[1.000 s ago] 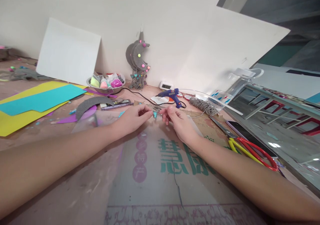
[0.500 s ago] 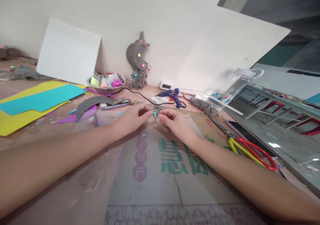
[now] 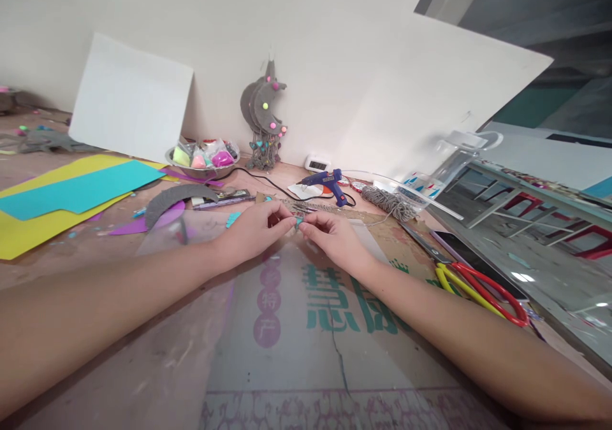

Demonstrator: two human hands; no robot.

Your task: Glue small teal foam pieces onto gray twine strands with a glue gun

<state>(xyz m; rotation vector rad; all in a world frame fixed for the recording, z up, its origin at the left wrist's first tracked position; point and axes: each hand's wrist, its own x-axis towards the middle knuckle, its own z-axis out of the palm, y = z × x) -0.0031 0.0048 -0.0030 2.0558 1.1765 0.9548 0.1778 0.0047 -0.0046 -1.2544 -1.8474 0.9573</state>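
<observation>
Between the fingertips of my left hand [image 3: 261, 227] and my right hand [image 3: 333, 236] is a small teal piece [image 3: 299, 222], pinched from both sides. Most of it is covered by the fingers, so its exact shape is hidden. Both hands hover over a printed plastic sheet [image 3: 296, 366]. Close to my left wrist lie more teal bits [image 3: 233, 218]. A blue glue gun [image 3: 325, 180] rests just beyond the hands. Behind it, a grey crescent-moon ornament [image 3: 266, 106] with coloured balls hangs against the wall.
Red-and-yellow-handled scissors [image 3: 488, 290] and a phone [image 3: 473, 258] lie on the right by the table edge. A grey cord bundle [image 3: 389, 202] sits behind them. On the left are a bowl of coloured clay bags [image 3: 203, 167], blue paper [image 3: 86, 191] and a grey curved strip [image 3: 176, 197].
My fingertips have come closer together around the teal piece, which has turned and now shows less. The arms have barely shifted.
</observation>
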